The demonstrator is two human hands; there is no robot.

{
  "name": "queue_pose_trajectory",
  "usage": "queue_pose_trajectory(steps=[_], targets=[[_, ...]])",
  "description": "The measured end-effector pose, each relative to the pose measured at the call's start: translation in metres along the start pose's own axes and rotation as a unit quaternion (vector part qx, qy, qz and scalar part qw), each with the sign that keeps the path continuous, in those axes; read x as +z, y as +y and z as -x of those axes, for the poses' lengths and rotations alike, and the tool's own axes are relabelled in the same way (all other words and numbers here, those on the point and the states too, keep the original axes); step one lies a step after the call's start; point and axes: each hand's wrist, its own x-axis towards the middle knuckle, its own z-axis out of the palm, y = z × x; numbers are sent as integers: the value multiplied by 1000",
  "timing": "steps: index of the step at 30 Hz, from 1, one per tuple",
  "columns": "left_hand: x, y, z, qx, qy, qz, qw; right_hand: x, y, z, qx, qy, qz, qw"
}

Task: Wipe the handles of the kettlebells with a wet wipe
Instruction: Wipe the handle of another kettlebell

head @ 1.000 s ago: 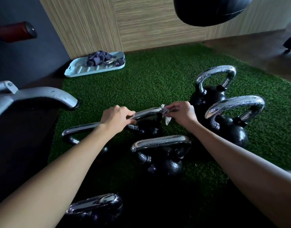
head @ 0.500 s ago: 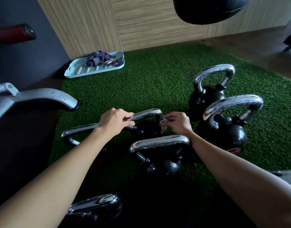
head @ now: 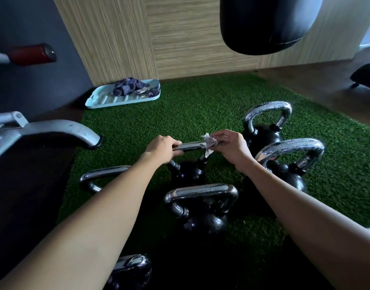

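Both my hands are on the middle kettlebell point(head: 188, 172). My left hand point(head: 162, 148) is clenched around the left end of its chrome handle point(head: 189, 145). My right hand point(head: 231, 146) is pinching the wet wipe point(head: 209, 142) against the right end of that same handle. The wipe is bunched up white, one corner sticking up above my fingertips, another tail hanging down past the bar. Bare chrome shows between the two hands. The black ball of this kettlebell sits on the green turf point(head: 179, 114) just below my hands.

Other kettlebells around it:
- One just behind my right hand point(head: 263, 122), upright, handle beaded with droplets.
- One to the right of my right wrist point(head: 290, 158), upright, handle also wet.
- One nearer to me, between my forearms point(head: 203, 208), upright, droplets on the flat top of the handle.
- One under my left forearm point(head: 102, 174), only the chrome loop visible; can't tell how the body lies.
- One at the bottom edge below my left forearm point(head: 131, 268), mostly cut off.

Far beyond my left hand, a pale blue tray point(head: 104, 100) lies at the turf edge with a dark cloth point(head: 127, 86) on it. A grey metal frame leg point(head: 54, 130) sits well off to the left of my left hand. A black punching bag point(head: 267, 24) hangs overhead, past my right hand.
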Motion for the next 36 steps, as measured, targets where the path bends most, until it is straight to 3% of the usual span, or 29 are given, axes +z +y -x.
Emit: queue_pose_trajectory(steps=[2, 4, 5, 7, 9, 14, 20, 23, 26, 28, 32, 36], targets=[[-7, 3, 0, -18, -35, 40, 998, -1, -12, 6, 7, -19, -45, 999], [-14, 7, 7, -58, -25, 154, 986, -1, -24, 12, 18, -29, -82, 996], [-16, 10, 12, -88, -13, 250, 964, -1, -28, 12, 12, -27, -87, 996], [-22, 15, 24, -138, -63, 416, 897, 0, -34, 14, -17, -18, -69, 997], [-22, 16, 36, -138, -127, 479, 857, 2, -39, 14, -40, -16, -63, 997], [-2, 17, 46, -100, -155, 665, 724, 11, -53, 6, -56, -31, -69, 996], [11, 11, 39, -98, -82, 730, 672, 33, -58, 1, -72, -106, -33, 991], [8, -4, 34, -125, -8, 710, 693, 26, -57, -6, -69, -154, 31, 985], [0, -21, 34, -133, 101, 598, 784, 20, -47, -22, -113, -88, 237, 961], [0, -30, 31, -100, 136, 516, 840, 23, -42, -32, -112, -99, 332, 931], [1, -31, 22, -39, 159, 307, 937, 38, -43, -41, -86, -154, 401, 899], [0, -13, 17, 24, 106, 150, 983, 29, -36, -34, -101, -162, 438, 878]])
